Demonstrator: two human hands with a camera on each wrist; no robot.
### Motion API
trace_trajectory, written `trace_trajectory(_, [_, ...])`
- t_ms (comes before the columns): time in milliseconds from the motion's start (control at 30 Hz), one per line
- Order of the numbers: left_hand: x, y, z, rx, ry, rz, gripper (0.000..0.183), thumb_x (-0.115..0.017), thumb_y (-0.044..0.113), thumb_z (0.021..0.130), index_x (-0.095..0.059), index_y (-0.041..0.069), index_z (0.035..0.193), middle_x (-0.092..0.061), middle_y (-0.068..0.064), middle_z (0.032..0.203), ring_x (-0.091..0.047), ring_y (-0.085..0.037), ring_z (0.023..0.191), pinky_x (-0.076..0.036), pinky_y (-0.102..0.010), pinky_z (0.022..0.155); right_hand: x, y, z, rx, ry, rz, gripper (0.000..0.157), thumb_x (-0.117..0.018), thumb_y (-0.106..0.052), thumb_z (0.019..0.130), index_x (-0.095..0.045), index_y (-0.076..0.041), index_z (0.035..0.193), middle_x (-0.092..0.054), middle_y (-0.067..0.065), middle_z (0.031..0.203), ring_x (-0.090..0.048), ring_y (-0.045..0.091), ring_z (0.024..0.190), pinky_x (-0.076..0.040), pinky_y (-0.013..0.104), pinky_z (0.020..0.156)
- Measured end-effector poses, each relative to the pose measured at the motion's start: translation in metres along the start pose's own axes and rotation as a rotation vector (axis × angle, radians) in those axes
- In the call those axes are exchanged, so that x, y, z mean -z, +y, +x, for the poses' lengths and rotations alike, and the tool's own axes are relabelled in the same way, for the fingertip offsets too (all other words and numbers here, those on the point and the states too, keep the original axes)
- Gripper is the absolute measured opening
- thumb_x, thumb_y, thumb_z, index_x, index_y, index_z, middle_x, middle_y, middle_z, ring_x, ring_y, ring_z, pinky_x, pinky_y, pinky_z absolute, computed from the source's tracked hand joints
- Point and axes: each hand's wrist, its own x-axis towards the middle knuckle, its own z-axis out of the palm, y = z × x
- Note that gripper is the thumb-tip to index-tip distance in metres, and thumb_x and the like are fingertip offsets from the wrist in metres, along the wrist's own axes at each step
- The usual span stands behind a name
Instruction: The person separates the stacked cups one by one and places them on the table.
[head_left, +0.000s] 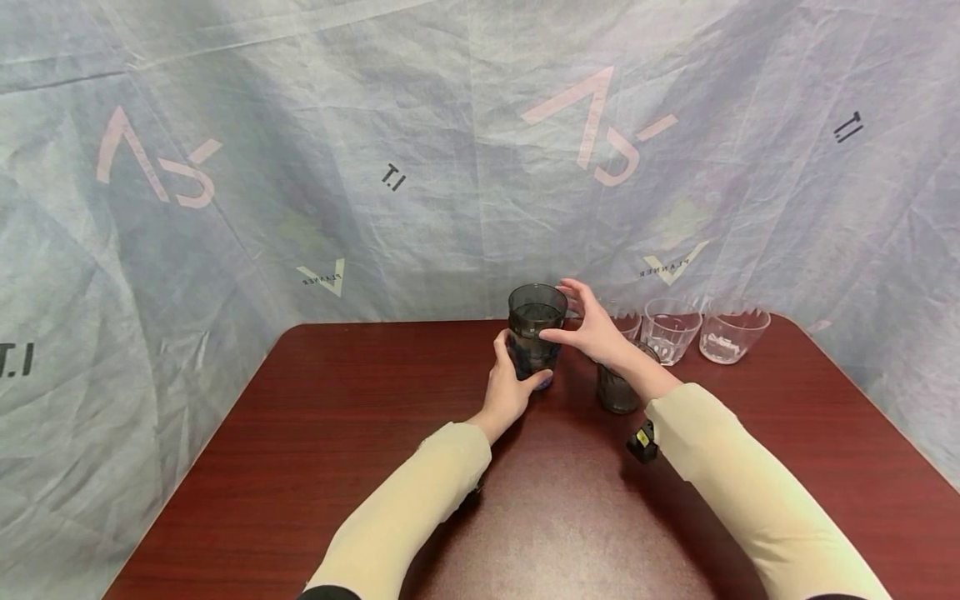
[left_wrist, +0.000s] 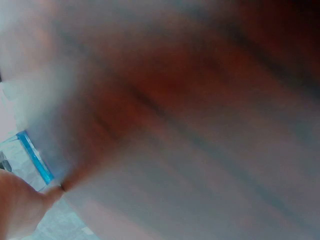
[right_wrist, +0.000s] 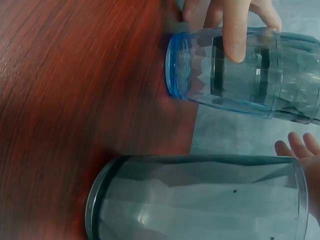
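The stack of glasses [head_left: 535,343] stood upright above the far middle of the table [head_left: 345,400]. It comprised a dark grey glass at the top, nested in a lower one with a blue base. Contact between the base and the table could not be determined.

The left hand [head_left: 508,392] gripped the lower part of the stack, with the thumb on the near side and the fingers around the left side. The right hand [head_left: 596,332] was positioned at the upper right of the stack, fingers spread and loosely bent, with the thumb in front of the upper glass and the forefinger near its rim. Whether this thumb or forefinger touched the glass could not be told.

A separate dark glass [head_left: 618,393] stood upright on the table to the right of the stack, partly covered by the right forearm. Farther right, along the far edge, three clear glasses [head_left: 670,333] stood in a row; the leftmost was partly hidden behind the right hand.

Cream sleeves [head_left: 750,483] covered both forearms, and a small black device [head_left: 642,442] with a yellow label showed beneath the right cuff. A grey printed cloth [head_left: 450,83] hung behind the table. The left wrist view was mostly blurred.
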Motion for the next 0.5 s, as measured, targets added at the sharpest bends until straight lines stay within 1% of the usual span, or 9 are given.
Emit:
trace_trajectory(100, [0.000,-0.001,0.000,-0.007,0.006,0.006,0.091,-0.075,0.031,0.087,-0.011,0.020,0.151,-0.043,-0.017,0.144,-0.044,-0.027,0.131,-0.037,-0.047,0.103,-0.001,0.000,0.001,-0.016,-0.010,0.000,0.091,-0.076,-0.013,0.087,-0.013,-0.007,0.153,-0.021,0.017,0.156,-0.021,0.039,0.142,-0.025,0.055,0.109])
trace_trajectory(200, [0.000,-0.002,0.001,-0.012,0.007,0.008,0.091,-0.075,0.031,0.087,-0.011,0.021,0.151,-0.043,-0.017,0.143,-0.044,-0.027,0.131,-0.037,-0.047,0.103,-0.002,-0.003,0.000,-0.029,-0.015,-0.010,0.090,-0.076,-0.015,0.087,-0.015,-0.008,0.154,-0.021,0.017,0.156,-0.018,0.036,0.143,-0.021,0.054,0.111])
trace_trajectory(300, [-0.001,-0.001,0.000,-0.014,0.004,0.006,0.091,-0.074,0.032,0.087,-0.011,0.020,0.151,-0.043,-0.018,0.143,-0.044,-0.028,0.131,-0.037,-0.047,0.103,-0.003,-0.018,-0.004,-0.006,-0.040,0.006,0.087,-0.073,-0.010,0.088,-0.016,-0.003,0.153,-0.026,0.023,0.153,-0.024,0.039,0.141,-0.025,0.056,0.109])
trace_trajectory(400, [0.000,-0.001,0.000,-0.014,-0.001,0.006,0.092,-0.074,0.032,0.087,-0.010,0.019,0.151,-0.042,-0.018,0.144,-0.043,-0.028,0.132,-0.037,-0.047,0.103,-0.003,-0.029,-0.008,0.027,-0.064,0.056,0.083,-0.071,-0.003,0.089,-0.016,0.003,0.151,-0.032,0.027,0.149,-0.032,0.042,0.135,-0.030,0.057,0.105])
trace_trajectory(433, [0.000,-0.001,0.000,-0.015,-0.001,0.005,0.092,-0.074,0.032,0.087,-0.010,0.019,0.151,-0.042,-0.018,0.144,-0.043,-0.028,0.132,-0.037,-0.047,0.103,-0.003,-0.031,-0.009,0.033,-0.068,0.071,0.082,-0.070,-0.002,0.089,-0.016,0.004,0.151,-0.033,0.028,0.147,-0.035,0.043,0.133,-0.032,0.057,0.104])
trace_trajectory(500, [-0.001,-0.001,0.000,-0.017,-0.004,0.006,0.092,-0.074,0.032,0.087,-0.010,0.020,0.151,-0.042,-0.018,0.144,-0.043,-0.028,0.132,-0.037,-0.047,0.104,-0.004,-0.024,-0.006,0.045,-0.067,0.078,0.082,-0.070,-0.002,0.089,-0.016,0.003,0.151,-0.034,0.027,0.147,-0.036,0.043,0.132,-0.034,0.056,0.103])
